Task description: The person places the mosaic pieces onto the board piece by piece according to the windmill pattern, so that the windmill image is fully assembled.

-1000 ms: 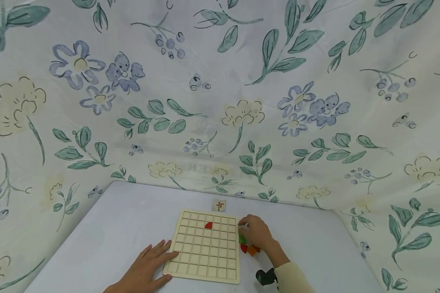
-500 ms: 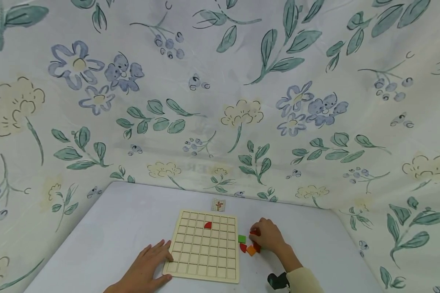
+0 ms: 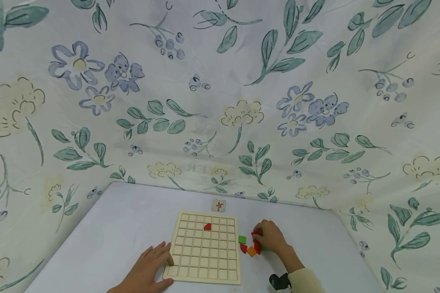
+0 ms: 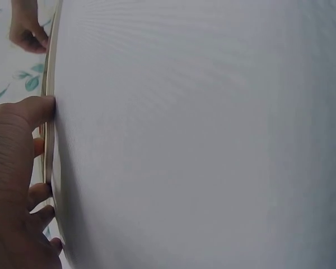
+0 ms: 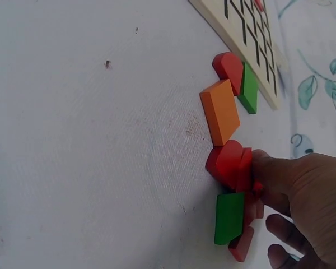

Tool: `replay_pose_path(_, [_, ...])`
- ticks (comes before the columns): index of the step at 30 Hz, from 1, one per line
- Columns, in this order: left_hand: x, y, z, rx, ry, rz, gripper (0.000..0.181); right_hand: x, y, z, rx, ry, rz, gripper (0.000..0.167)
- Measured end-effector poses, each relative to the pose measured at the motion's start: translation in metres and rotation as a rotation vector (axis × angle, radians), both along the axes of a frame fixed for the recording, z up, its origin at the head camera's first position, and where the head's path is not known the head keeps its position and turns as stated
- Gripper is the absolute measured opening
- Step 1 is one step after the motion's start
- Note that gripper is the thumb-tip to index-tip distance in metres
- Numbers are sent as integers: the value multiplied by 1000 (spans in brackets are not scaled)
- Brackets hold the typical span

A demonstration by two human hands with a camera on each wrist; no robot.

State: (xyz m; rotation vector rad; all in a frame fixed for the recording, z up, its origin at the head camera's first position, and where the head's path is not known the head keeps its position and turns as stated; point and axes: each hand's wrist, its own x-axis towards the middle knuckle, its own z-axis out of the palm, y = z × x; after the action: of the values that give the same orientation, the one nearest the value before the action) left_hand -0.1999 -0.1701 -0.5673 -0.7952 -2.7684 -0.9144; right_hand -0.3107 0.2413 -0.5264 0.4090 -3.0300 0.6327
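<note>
A cream wooden grid board (image 3: 205, 256) lies on the white table, with a red quarter-round block (image 3: 207, 227) in one of its upper squares. My left hand (image 3: 148, 266) rests at the board's left edge, fingers spread and touching its rim; the left wrist view has the thumb (image 4: 42, 111) against that edge. Right of the board, my right hand (image 3: 273, 236) pinches at a red block among a cluster of red blocks (image 5: 228, 165); its fingers partly hide the piece. Close by lie an orange block (image 5: 220, 112), a green block (image 5: 229, 218) and another green block (image 3: 242, 239).
Behind the board lies a small pattern card (image 3: 218, 205) with a red-orange figure on a grid. A dark, rounded object (image 3: 278, 281) sits at the right wrist by the cream sleeve (image 3: 306, 280). A floral cloth (image 3: 220, 122) hangs behind the table.
My right hand has moved right, from beside the board's right edge to the red blocks, uncovering the green block near the board. The left hand stays at the board, its index finger slightly drawn back.
</note>
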Motion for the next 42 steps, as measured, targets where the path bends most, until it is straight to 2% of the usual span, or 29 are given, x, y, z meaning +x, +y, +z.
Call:
replay_pose_path(11, [2,-1,-2,-1,41,8,33,1,-6,-6,-127,-24,-20,17])
replay_pose_path(19, [2,-2,-3,-1,34,9,34,-8,-18,-4,-236,23,-30,20])
replay_pose_path(29, [3,-3,-4,1,30,12,34,-13,-45,5,-344,23,59,20])
replay_pose_path(37, [3,-2,-4,14,9,10,34,-13,-68,14,-471,-31,126,19])
replay_pose_path(42, [3,0,-3,11,0,10,33,-10,-82,20,-560,-93,160,14])
